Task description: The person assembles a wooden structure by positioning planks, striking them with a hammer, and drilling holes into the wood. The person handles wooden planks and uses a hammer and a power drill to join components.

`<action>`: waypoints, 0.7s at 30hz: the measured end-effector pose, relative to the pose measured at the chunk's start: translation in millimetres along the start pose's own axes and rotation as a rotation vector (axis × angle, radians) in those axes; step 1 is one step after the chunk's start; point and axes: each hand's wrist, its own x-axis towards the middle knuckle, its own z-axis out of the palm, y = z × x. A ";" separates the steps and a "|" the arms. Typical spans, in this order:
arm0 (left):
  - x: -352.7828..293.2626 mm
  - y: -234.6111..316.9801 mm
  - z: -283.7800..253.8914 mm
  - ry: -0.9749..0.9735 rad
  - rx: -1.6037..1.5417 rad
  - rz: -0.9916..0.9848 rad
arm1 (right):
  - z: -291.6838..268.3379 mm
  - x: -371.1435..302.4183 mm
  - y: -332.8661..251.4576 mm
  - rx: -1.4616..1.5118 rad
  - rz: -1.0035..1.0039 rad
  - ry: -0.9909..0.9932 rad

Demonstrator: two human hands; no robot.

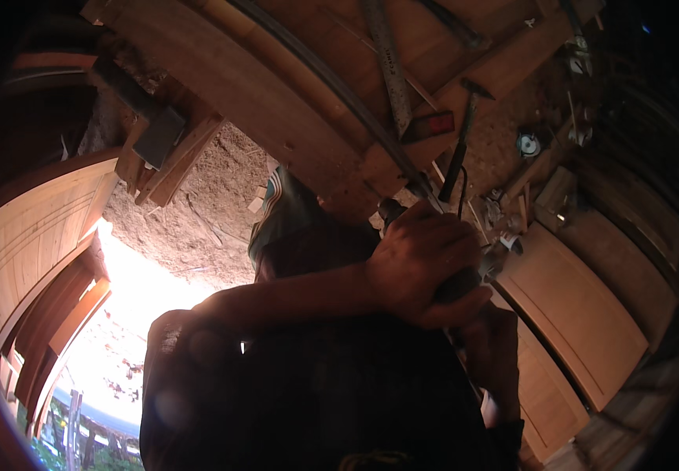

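Note:
My left arm reaches across my body to the right. My left hand (422, 255) is closed around a dark, rounded thing (459, 286), whose kind I cannot make out; part of it shows between thumb and fingers. A dark knob-like end (390, 209) sticks out beside the knuckles. My right hand (482, 328) is in deep shadow just below the left one, its fingers hidden. Just beyond the hands ends a long dark bar (331, 82), lying along the wooden workpiece (237, 74). Slightly farther right lies a hammer (465, 137) with a dark handle.
A long flat strip (386, 67) and a red-and-black block (433, 125) lie on the wood. A large-headed hammer (159, 137) rests on wood offcuts at left. Panelled boards (571, 302) lean at right, more panels (37, 243) at left. A round reel (528, 145) sits at far right.

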 end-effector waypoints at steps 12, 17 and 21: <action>-6.3 -7.4 -10.0 -0.032 -0.077 -0.030 | 3.0 0.0 -7.5 -0.156 0.026 -0.033; -3.1 -10.7 -8.9 -0.019 -0.074 -0.020 | 0.8 4.6 -2.5 -0.133 0.027 -0.056; -6.0 -13.8 -9.3 -0.029 -0.046 -0.022 | -4.6 0.8 18.4 -0.212 0.033 -0.113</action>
